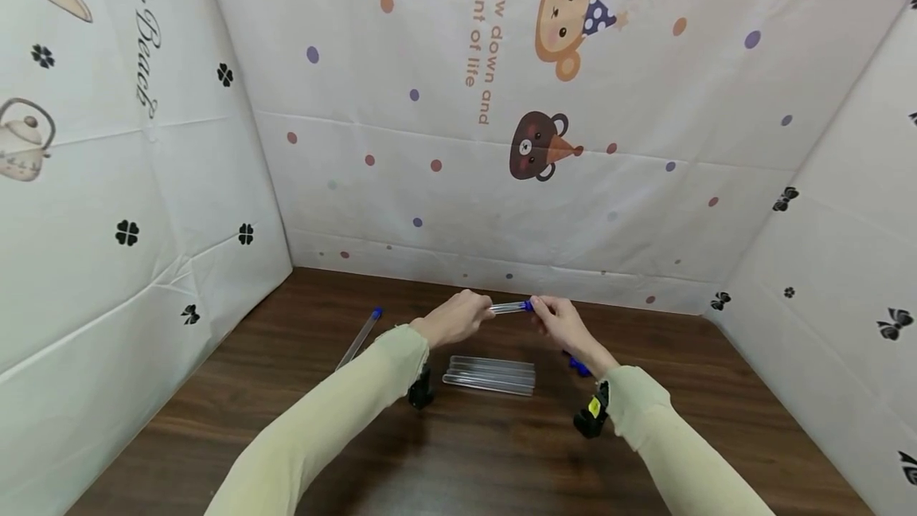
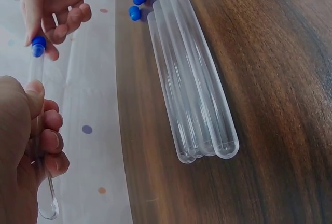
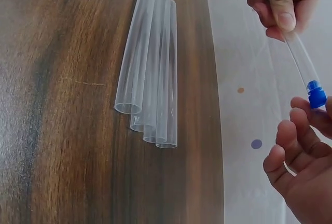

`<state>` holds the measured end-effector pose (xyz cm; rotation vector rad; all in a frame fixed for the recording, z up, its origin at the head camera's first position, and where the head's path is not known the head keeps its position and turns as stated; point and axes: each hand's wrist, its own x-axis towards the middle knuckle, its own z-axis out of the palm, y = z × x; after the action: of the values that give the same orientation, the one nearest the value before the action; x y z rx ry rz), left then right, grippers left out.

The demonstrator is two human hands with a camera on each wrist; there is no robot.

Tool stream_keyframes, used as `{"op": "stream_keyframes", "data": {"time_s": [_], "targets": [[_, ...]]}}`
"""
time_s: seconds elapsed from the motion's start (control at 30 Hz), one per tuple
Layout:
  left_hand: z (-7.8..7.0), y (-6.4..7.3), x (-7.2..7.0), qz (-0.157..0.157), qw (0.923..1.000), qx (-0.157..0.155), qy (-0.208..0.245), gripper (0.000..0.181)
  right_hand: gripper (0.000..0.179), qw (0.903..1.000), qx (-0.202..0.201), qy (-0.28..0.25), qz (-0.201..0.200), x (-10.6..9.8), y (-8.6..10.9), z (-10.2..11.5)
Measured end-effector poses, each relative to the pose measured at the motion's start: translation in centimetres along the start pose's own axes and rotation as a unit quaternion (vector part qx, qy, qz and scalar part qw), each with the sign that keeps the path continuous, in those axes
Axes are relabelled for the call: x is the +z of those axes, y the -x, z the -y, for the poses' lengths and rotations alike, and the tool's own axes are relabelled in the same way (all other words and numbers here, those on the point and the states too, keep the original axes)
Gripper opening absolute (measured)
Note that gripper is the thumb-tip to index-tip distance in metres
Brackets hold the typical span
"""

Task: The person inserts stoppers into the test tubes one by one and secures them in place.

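My left hand point(image 1: 457, 318) grips a clear plastic test tube point(image 1: 507, 308) above the back of the table, its fingers curled round the tube. The rounded end sticks out below that hand in the left wrist view. At the tube's mouth is a blue stopper point(image 2: 38, 46), its narrower part inside the rim. My right hand point(image 1: 566, 325) pinches this stopper between thumb and forefinger, with the other fingers loosely bent. Below the hands, several uncapped test tubes point(image 1: 490, 375) lie side by side, their open mouths facing right.
Another test tube point(image 1: 357, 342) with a blue stopper point(image 1: 376, 313) lies at the left, partly behind the left sleeve. Several loose blue stoppers point(image 2: 135, 13) lie right of the uncapped tubes, near the right wrist. Patterned white sheets point(image 1: 444, 197) enclose the dark wooden table point(image 1: 487, 452) behind and at both sides.
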<state>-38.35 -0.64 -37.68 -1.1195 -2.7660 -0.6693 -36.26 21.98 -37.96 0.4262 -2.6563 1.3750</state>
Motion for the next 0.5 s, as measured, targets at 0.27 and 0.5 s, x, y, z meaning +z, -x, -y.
{"op": "stream_keyframes", "data": {"time_s": [0.27,0.5], "targets": [[-0.2,0.1,0.0,0.001,1.0000,0.004,-0.001,0.019,0.039,0.9990,-0.016,0.041,-0.003,0.5,0.3,0.2],[-0.4,0.0,0.3,-0.010,0.9999,0.002,-0.004,0.020,0.039,0.9963,-0.008,0.071,-0.047,1.4,0.4,0.7]]}}
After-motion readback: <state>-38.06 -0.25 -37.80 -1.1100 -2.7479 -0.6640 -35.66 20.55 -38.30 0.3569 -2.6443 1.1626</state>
